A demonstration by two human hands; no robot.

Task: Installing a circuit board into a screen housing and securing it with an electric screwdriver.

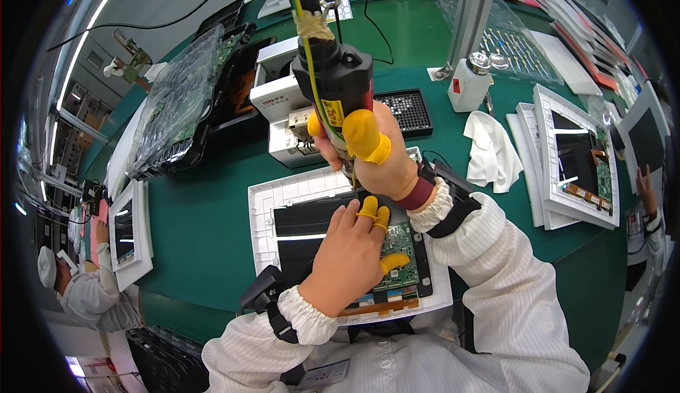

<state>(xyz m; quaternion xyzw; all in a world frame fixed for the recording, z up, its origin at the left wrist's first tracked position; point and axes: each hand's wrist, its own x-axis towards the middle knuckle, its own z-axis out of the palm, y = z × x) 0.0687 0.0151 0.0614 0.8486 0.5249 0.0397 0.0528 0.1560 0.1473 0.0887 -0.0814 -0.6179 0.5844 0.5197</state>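
Observation:
My right hand, with yellow finger cots on some digits, is wrapped round a black electric screwdriver that hangs from above on a cable. The tool points down toward the far edge of a white-framed display panel; its tip is hidden behind my hands. My left hand lies on the panel with its fingers stretched out, some in yellow finger cots. Beside its fingers is a green circuit board, fixed in the panel's right part. An orange-brown flex strip runs along the near edge.
A white screw feeder and a black grid tray stand beyond the panel. To the right are a white dispenser bottle, a white cloth and stacked panels. Clear trays lie left. Other people work at both sides.

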